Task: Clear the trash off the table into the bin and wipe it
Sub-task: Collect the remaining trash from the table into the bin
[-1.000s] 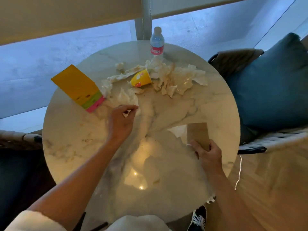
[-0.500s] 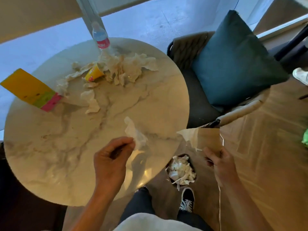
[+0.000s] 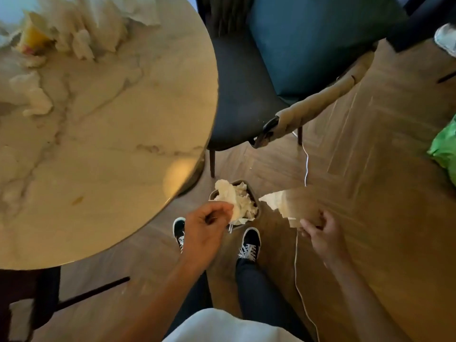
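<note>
The left hand [image 3: 206, 224] holds a tissue [image 3: 234, 213] with curled fingers over the already full bin [image 3: 255, 204] on the floor, while the right hand [image 3: 320, 233] pinches a brown paper [image 3: 296, 206], so the dropped tissue may slide off the heap.

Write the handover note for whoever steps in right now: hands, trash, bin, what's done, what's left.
Left hand: pinching a crumpled tissue over the bin.
Right hand: holding a brown paper piece beside the bin.
Bin: on the floor between the feet, already holding tissues.
Table: tissue pile, yellow cup and a loose tissue at the far side.
Done: some trash binned.
Left: drop both pieces, clear the rest, wipe.
</note>
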The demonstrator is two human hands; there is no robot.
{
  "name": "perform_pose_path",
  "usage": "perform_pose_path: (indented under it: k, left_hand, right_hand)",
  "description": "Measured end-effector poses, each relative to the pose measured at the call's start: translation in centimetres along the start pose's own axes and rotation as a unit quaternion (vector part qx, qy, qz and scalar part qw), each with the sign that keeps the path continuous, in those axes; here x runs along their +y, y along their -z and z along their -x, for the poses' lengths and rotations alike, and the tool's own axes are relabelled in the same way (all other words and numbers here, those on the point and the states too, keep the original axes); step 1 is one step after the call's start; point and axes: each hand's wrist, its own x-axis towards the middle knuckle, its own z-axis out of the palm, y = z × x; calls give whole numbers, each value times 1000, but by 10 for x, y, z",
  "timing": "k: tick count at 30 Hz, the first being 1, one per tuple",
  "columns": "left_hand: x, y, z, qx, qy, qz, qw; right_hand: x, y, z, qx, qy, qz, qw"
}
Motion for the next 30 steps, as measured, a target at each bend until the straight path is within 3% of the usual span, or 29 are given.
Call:
perform_pose_path:
  k: [9,12,21,24,26,28,30]
  left_hand:
    - [-159,-61,-96,0,98,-162,982]
    - [-210,-73,-131,-36,146,-202,968]
    - [-327,-105,-194,-104,174,-278,939]
    - [-358,-109,-193,-185,83,-417,886]
    - [-382,-107,-189,-237,8,-536,810]
    - [-402,-105,-185,-266,-16,-606,749]
    - [-417,-104,-185,-270,-22,-632,727]
  right_hand:
    - [100,-47,-74,-42,2,104,994]
    - [142,-82,-106,-51,16,134,989]
    - [234,-167,-203,-62,187,191,962]
    - [258,-183,-224,-44,268,250,929]
    - [271,-188,-231,-44,293,312,903]
    - [282,-191,-238,-48,302,359,882]
    - [287,-194,-244,-57,296,394,868]
